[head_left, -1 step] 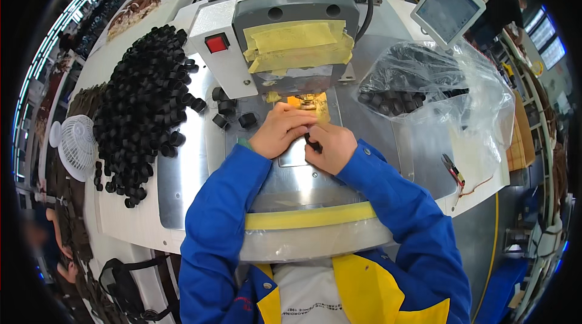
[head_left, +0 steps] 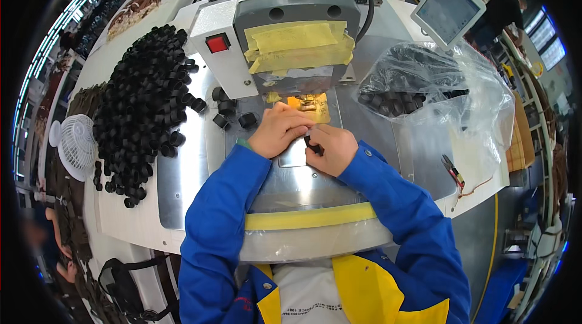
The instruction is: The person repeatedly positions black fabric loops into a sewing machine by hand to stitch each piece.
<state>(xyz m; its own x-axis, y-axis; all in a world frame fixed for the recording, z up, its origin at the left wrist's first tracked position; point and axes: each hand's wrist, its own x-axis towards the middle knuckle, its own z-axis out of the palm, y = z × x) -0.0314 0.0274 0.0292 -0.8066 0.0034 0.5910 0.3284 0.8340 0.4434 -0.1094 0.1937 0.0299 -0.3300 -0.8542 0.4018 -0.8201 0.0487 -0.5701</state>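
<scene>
Your right hand [head_left: 334,149] is curled in, thumb and fingers pinching a small black piece [head_left: 313,146] just in front of the machine [head_left: 297,15], above the metal plate [head_left: 260,193]. Your left hand [head_left: 279,131] lies with its fingers close together, tips meeting the right hand's fingers; you cannot tell whether they grip anything. Loose black rings [head_left: 225,107] sit left of it, beside the big pile [head_left: 145,106] on the bench [head_left: 127,222].

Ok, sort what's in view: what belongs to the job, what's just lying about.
Seemingly in the job:
left hand
right hand, gripping black piece
machine
heaped black pieces

Apparently lying about:
white fan
small hand tool
black bag
</scene>
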